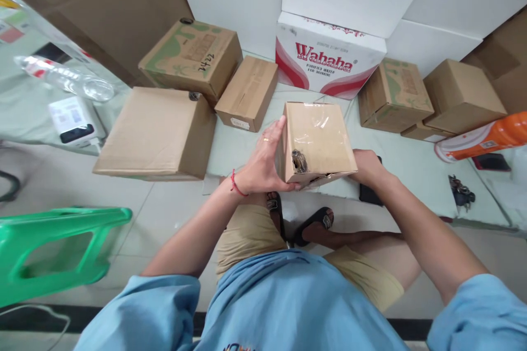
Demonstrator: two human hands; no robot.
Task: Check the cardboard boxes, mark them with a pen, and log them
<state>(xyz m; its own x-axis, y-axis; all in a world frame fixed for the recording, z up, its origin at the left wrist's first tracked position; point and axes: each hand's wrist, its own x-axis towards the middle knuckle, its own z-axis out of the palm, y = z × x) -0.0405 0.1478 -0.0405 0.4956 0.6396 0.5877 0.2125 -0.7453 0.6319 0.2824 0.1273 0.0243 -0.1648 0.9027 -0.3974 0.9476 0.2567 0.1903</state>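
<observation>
A small brown cardboard box point(321, 131) is held in front of me, with shiny clear tape across its top and a dark torn hole at its near left corner. My left hand point(267, 156) grips its left side, the thumb along the near lower edge and the fingers up the side. On the other side, my right hand point(366, 167) is against the box's lower right, its fingers hidden behind the cardboard. Behind the held box stands a white and red Wahaha water carton point(325, 57).
Left are a large plain box point(152, 131), a green-printed box point(193, 55) and a slim box point(247, 90). Right are a printed box point(393, 93), a plain box point(463, 96), an orange bottle point(486, 137) and keys point(461, 193). A green stool point(61, 225) stands lower left.
</observation>
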